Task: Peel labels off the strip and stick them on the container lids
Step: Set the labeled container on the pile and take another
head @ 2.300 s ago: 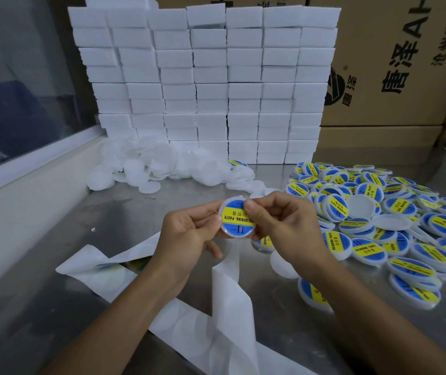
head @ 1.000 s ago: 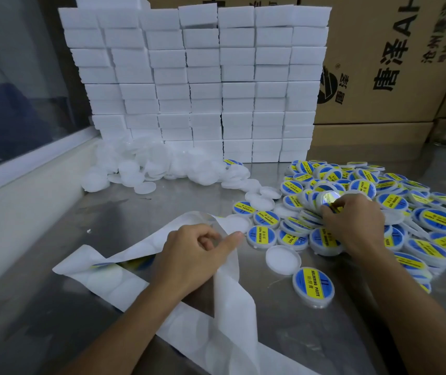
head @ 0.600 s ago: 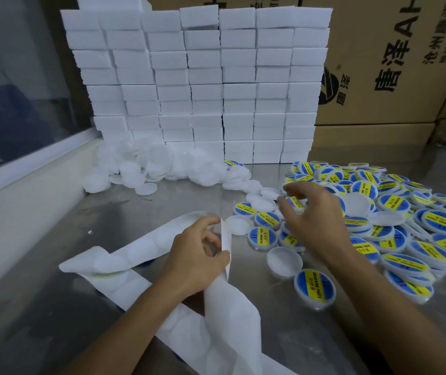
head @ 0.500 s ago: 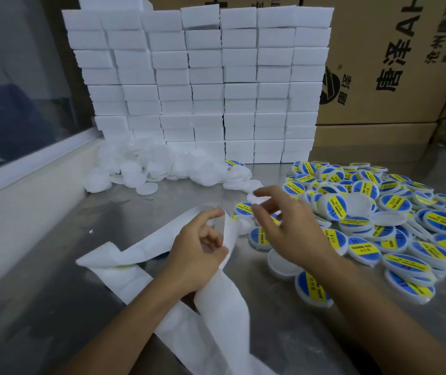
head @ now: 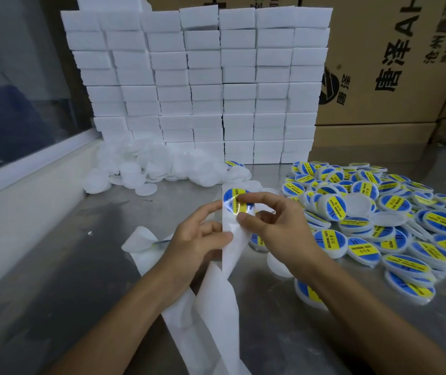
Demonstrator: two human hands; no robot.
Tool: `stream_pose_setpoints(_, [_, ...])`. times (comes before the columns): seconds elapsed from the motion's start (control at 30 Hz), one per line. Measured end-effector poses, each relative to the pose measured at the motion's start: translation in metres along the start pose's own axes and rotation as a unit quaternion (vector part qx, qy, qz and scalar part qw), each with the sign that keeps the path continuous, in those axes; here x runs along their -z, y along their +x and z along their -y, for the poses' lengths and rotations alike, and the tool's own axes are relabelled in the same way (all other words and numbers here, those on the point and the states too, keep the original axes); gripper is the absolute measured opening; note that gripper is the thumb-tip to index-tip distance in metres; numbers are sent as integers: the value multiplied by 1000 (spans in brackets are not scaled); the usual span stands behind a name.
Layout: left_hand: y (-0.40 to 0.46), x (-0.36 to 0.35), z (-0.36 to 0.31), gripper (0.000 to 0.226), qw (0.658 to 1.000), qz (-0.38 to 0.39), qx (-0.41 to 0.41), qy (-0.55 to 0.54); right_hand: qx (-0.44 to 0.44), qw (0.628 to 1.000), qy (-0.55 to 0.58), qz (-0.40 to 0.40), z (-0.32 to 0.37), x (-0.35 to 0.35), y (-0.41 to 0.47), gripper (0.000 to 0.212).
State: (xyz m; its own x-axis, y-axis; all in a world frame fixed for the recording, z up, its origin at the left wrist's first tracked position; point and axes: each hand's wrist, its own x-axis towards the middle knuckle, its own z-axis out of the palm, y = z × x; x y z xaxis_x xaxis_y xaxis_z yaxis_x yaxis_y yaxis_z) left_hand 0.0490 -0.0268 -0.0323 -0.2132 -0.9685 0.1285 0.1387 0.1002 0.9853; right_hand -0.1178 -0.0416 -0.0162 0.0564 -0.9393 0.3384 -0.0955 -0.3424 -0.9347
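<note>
Since half a second ago our right hand (head: 278, 226) has reached the strip (head: 230, 255); it now pinches a round blue-and-yellow label (head: 236, 200) at 12 o'clock of the left hand (head: 200, 239), which grips the strip above the counter (head: 81, 266).

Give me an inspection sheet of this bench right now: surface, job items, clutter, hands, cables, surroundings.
Surface: metal bench, reflective.
Job's things: white backing strip held upright; blue-yellow label at its top; labelled lids heaped on the right; plain white lids heaped at the back.
Clutter: spent strip curled at left on the bench.
Hands: left hand grips the strip; right hand fingers pinch the label.
Cables: nothing seen.
Surroundings: stacked white boxes, cardboard cartons, window at left.
</note>
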Motion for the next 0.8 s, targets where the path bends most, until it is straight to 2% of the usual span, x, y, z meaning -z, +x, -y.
stream_pose_setpoints(0.17, [3, 3, 2, 34, 997, -77, -16, -4, 71, 997, -41, 18, -7, -5, -2, 41])
stream_pose_setpoints(0.27, [1, 2, 2, 23, 993, -118, -8, 9, 148, 976, -159, 5, -11, -9, -6, 46])
stream_pose_setpoints(0.37, [2, 3, 3, 17, 987, -155, -13, 38, 225, 934, -275, -44, -10, -9, -8, 30])
stream_pose_setpoints(0.47, [3, 1, 4, 13, 984, -167, -29, 52, 313, 894, -318, -51, -6, -7, -6, 9])
stream_pose_setpoints(0.53, [2, -1, 4, 10, 984, -158, -46, 65, 329, 878, -346, -33, -5, -8, -5, 7])
stream_pose_setpoints(0.7, [-1, -4, 4, 23, 977, -133, -106, 130, 330, 859, -390, -29, -4, -10, -7, 13])
stream_pose_setpoints(0.8, [-2, -6, 3, 16, 963, -129, -144, 185, 332, 853, -401, -39, -3, -12, -9, 22])
